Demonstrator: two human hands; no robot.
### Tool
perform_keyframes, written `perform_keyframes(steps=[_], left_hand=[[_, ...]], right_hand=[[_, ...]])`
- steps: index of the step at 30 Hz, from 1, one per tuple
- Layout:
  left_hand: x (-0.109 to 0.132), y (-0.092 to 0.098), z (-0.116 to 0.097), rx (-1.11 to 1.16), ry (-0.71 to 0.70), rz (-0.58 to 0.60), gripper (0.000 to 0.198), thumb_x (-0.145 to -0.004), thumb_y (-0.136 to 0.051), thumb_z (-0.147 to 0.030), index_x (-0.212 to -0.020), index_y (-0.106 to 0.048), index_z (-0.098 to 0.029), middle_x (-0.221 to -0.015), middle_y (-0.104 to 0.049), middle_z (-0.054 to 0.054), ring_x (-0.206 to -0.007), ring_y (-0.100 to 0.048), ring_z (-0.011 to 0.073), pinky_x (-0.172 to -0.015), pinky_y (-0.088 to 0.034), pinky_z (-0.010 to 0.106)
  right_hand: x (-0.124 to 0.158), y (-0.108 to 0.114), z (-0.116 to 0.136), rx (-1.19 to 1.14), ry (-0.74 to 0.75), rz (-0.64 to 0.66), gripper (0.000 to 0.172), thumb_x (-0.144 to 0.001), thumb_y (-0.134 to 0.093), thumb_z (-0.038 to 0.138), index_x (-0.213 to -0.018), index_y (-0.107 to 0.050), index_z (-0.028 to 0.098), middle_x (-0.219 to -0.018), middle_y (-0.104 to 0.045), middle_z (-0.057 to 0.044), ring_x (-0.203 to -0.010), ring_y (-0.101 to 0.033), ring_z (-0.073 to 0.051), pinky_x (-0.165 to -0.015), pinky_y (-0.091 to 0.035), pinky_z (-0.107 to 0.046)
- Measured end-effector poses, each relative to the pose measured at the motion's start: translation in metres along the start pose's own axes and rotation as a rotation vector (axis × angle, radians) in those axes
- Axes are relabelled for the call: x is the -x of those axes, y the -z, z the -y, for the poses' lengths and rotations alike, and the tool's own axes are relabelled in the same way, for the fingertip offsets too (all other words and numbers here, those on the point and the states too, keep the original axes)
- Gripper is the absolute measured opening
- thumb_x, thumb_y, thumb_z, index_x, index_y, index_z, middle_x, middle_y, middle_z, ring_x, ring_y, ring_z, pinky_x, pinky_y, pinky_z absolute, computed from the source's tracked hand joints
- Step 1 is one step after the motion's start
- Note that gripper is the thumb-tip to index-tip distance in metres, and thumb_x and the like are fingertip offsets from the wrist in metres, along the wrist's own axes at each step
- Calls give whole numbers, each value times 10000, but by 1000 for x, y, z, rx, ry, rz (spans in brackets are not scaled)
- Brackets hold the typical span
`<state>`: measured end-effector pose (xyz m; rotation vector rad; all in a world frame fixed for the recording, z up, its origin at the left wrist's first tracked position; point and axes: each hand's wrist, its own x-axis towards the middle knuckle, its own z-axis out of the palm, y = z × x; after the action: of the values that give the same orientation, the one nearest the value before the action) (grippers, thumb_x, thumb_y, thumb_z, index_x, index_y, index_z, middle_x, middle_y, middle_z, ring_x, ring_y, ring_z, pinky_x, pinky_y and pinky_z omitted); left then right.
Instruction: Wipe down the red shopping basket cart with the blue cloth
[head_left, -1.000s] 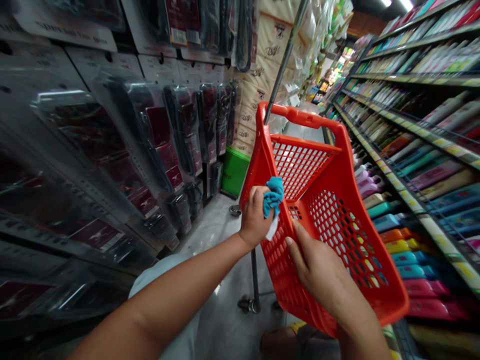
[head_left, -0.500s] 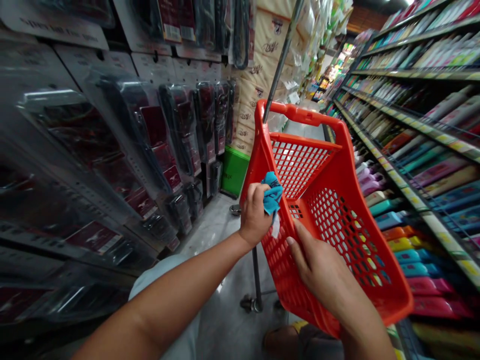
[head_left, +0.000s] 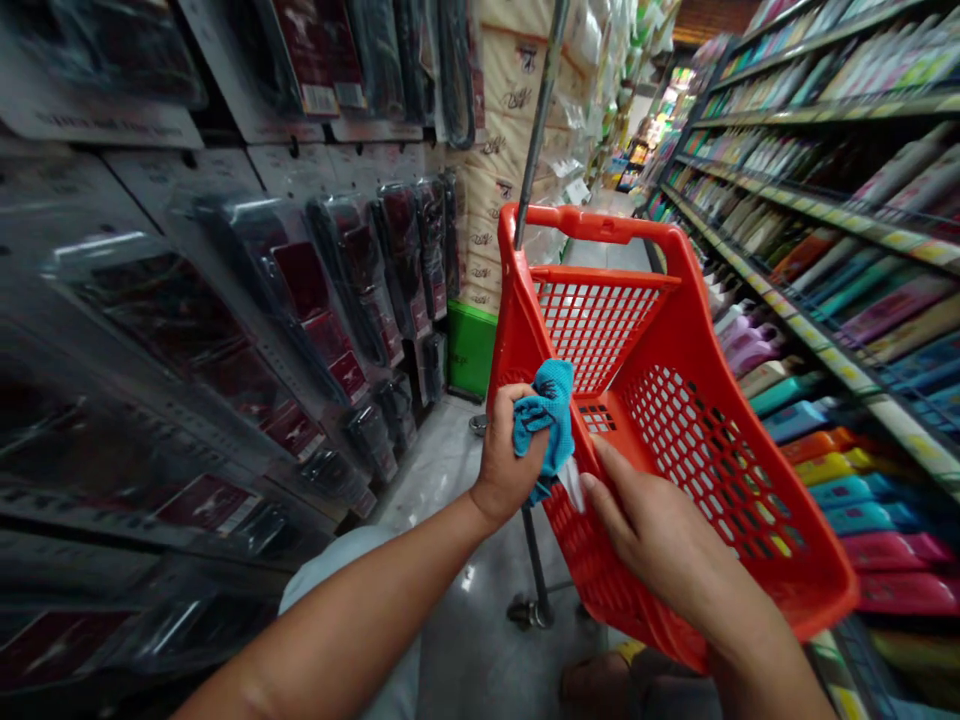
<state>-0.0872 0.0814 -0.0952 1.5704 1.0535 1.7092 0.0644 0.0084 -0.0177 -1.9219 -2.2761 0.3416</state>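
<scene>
A red plastic shopping cart [head_left: 517,340] with a perforated basket stands in front of me in the aisle. My left hand [head_left: 510,450] is closed around a crumpled blue cloth [head_left: 551,410], beside the cart's left rim. A white tip [head_left: 572,485], perhaps of a tag or tissue, pokes out below the cloth. My right hand [head_left: 652,530] grips the near left rim of the cart, thumb outside and fingers reaching over the edge to the inside. The fingertips inside are partly hidden. The basket shows nothing lying in it.
Packaged dark goods hang on a rack [head_left: 300,300] close on my left. Shelves of bottles [head_left: 862,300] line the right side. A metal pole [head_left: 538,130] rises at the cart's far left corner. A green box [head_left: 471,350] stands beneath stacked beige packs [head_left: 487,180].
My left hand and the blue cloth have moved slightly down along the rim, and more of the cloth shows. My right hand keeps its hold, while the view has shifted a little.
</scene>
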Motion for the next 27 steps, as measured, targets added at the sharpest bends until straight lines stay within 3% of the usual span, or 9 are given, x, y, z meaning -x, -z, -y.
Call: perform_keyframes(steps=[4, 7, 10, 13, 16, 19, 23, 27], left_hand=[[2, 8, -17, 13, 8, -111, 276, -911, -590, -249, -1163, -478, -246, -1080, -612, 22, -966, -637, 141, -879, -533, 270], [5, 9, -26, -4, 10, -131, 345, -929, -604, -328, -1231, -460, -243, -1149, -622, 52, -1041, -658, 166, -920, -547, 296], [8, 10, -35, -25, 52, -97, 356, -964, -552, -384, -1277, -453, -247, -1130, -660, 72, -983, -692, 188, -877, -581, 330], [10, 17, -45, -50, 40, -10, 368, -939, -577, -386, -1275, -518, -250, -1188, -684, 93, -1061, -696, 242, -937, -592, 408], [14, 28, -49, -92, -4, 92, 395, -895, -631, -373, -1272, -583, -265, -1200, -702, 84, -1175, -664, 290, -1006, -578, 477], [23, 39, -44, -139, -67, 152, 361, -868, -665, -358, -1221, -643, -287, -1191, -709, 75, -1231, -636, 312, -1040, -562, 518], [36, 47, -35, -158, -120, 214, 283, -867, -667, -348, -1147, -684, -313, -1152, -723, 57, -1232, -638, 313, -1064, -539, 554], [36, 47, -35, -119, -84, 214, 239, -856, -684, -394, -1082, -695, -315, -1105, -737, 41, -1206, -652, 290, -1030, -566, 504]], right_hand=[[-2, 3, 0, -133, 19, 16, 426, -1034, -368, 391, -1401, -517, 237, -931, -763, -92, -857, -735, -257, -698, -477, -302], [-4, 5, -1, -337, 75, -6, 416, -1022, -421, 367, -1420, -499, 273, -1110, -748, -86, -990, -722, -243, -824, -519, -340], [-5, 4, -4, -513, 101, -145, 479, -997, -493, 395, -1457, -462, 264, -1284, -686, -105, -1084, -692, -238, -889, -548, -383], [-6, 2, -5, -615, 123, -370, 539, -933, -618, 437, -1413, -504, 222, -1300, -667, -127, -1082, -680, -230, -896, -569, -390], [-5, 3, -4, -630, 231, -514, 406, -910, -661, 388, -1275, -616, 216, -1217, -700, -105, -1048, -680, -204, -901, -570, -360], [-4, 6, -1, -614, 303, -485, 270, -957, -584, 317, -1189, -682, 220, -1146, -737, -81, -1035, -693, -183, -915, -557, -334], [-1, 12, 1, -645, 334, -398, 296, -1001, -460, 278, -1140, -715, 220, -1095, -758, -69, -1008, -708, -174, -912, -549, -317], [1, 13, 4, -667, 390, -267, 313, -1025, -413, 270, -1082, -718, 226, -1038, -753, -56, -982, -699, -169, -936, -546, -329]])
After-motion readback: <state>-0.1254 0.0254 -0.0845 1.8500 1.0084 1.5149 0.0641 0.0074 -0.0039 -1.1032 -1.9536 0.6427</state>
